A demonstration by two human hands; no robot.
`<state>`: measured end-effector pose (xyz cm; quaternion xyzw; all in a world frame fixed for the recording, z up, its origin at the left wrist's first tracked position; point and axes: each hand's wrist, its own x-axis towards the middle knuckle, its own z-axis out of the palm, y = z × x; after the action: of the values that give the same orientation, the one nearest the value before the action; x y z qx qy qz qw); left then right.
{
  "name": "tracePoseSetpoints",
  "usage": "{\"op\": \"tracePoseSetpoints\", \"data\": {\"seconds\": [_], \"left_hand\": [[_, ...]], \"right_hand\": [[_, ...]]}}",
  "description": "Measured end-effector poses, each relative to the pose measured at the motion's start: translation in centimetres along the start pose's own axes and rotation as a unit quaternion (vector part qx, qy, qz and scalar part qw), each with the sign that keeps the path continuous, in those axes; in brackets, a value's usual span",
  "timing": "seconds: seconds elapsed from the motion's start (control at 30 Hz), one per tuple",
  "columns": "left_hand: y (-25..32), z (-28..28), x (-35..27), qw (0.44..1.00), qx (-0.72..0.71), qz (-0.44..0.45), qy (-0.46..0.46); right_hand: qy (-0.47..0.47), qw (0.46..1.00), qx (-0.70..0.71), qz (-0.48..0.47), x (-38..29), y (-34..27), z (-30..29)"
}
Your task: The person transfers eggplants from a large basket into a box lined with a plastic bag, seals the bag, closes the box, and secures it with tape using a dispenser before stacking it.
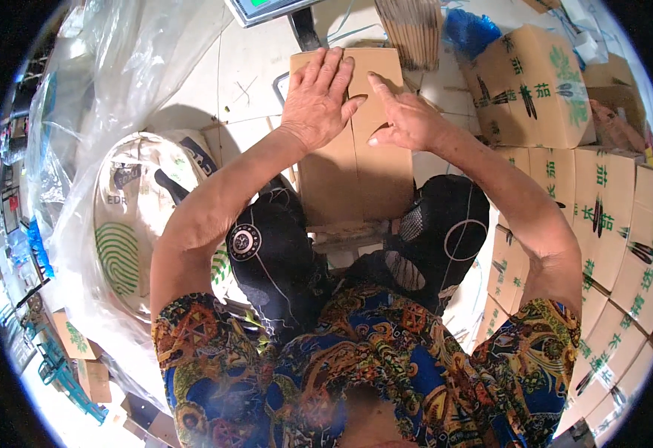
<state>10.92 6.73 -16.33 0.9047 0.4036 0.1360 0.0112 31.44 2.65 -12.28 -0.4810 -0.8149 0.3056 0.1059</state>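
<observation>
A plain brown cardboard carton [382,179] stands before me between my knees. Its top flaps are folded down and meet along a seam running away from me. My left hand [321,101] lies flat across the left flap, fingers pointing to the far edge and thumb out towards the seam. Over the right flap is my right hand [407,115], with index finger and thumb stretched out and spread; the other fingers are curled or hidden. Neither hand holds anything.
Printed cartons [595,213] are stacked at my right, with a larger carton [528,89] behind. A white woven sack [119,207] and clear plastic sheeting [130,61] are at left. Beyond stand a scale's display [265,8], flattened cardboard [410,33] and blue plastic [469,33].
</observation>
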Motion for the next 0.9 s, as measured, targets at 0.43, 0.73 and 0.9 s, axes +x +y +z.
{"op": "tracePoseSetpoints", "data": {"seconds": [0.43,0.73,0.9], "left_hand": [[-3.5,-0.4,0.7,0.996,0.017,0.037,0.074],[-3.1,-1.8,0.4,0.997,-0.021,0.047,0.055],[-3.0,-1.5,0.5,0.998,-0.012,0.046,0.051]], "right_hand": [[0.116,0.968,-0.214,0.056,2.1,0.9,-0.6],[0.054,0.981,-0.187,0.022,3.2,1.2,-1.4],[0.099,0.943,-0.271,-0.166,1.5,-0.6,-0.2]]}}
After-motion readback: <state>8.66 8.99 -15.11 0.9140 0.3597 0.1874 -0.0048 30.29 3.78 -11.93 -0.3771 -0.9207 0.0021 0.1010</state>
